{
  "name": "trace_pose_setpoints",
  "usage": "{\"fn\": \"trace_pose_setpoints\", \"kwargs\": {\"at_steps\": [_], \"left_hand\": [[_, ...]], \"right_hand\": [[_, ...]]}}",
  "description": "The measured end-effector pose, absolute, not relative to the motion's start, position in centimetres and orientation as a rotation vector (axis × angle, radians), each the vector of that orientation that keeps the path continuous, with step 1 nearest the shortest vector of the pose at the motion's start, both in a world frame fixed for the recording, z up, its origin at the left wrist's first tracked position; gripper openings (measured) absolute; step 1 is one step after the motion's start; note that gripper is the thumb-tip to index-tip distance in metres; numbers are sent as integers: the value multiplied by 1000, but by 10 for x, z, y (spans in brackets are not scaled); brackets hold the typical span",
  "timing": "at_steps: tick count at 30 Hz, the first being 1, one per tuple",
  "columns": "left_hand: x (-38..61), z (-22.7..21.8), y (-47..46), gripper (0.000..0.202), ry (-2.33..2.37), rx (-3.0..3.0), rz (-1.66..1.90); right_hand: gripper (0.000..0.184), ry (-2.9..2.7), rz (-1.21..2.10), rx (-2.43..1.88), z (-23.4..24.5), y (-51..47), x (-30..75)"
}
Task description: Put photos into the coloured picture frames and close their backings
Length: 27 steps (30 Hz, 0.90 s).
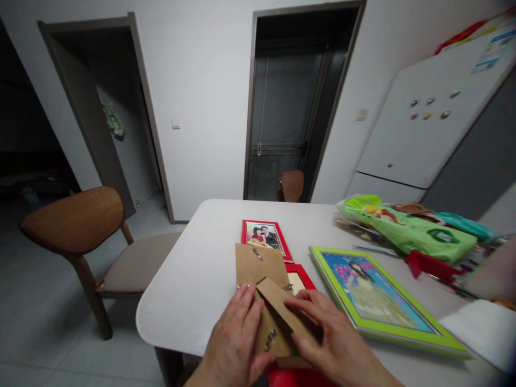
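Both my hands rest on a brown cardboard frame backing (278, 317) at the near edge of the white table (193, 279). My left hand (236, 341) lies on its left side, fingers flat and pressed down. My right hand (330, 338) covers its right side, fingers curled over the fold-out stand. A red frame (300, 277) lies under the backing, partly hidden. A second brown backing (258, 260) lies just beyond. Further back is a red photo frame (264, 236) with a picture of two people. A green photo frame (379, 295) lies to the right.
Green snack bags (407, 228) and a red object (429, 265) sit at the table's right. A wooden chair (88, 236) stands left of the table, another chair back (291, 185) beyond it. A white fridge (427, 123) stands at the right. Two dark doorways open in the far wall.
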<state>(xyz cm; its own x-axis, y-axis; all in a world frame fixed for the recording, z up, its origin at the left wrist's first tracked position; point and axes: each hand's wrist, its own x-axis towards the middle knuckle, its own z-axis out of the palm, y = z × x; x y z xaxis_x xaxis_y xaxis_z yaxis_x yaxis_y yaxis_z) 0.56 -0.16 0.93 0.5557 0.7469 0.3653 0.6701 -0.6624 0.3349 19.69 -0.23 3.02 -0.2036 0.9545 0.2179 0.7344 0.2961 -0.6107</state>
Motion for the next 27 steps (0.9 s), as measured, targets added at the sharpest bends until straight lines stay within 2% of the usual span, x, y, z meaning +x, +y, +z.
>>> {"fn": "trace_pose_setpoints", "kwargs": {"at_steps": [5,12,16,22,27], "left_hand": [[50,-13,3,83,1139,2480,416],[50,-39,6,79,925,2453,556],[43,-40,8,80,957,2420,611],[31,-30,13,89,1018,2391,422],[27,-17,13,75,1071,2390,364]], "right_hand": [[35,-2035,487,-1642,3,-2,239],[39,-2087,471,-1698,-21,1,251],[38,-2086,415,-1738,-16,2,249],[34,-2144,407,-1732,-13,8,245],[35,-2154,233,-1652,-35,8,235]]}}
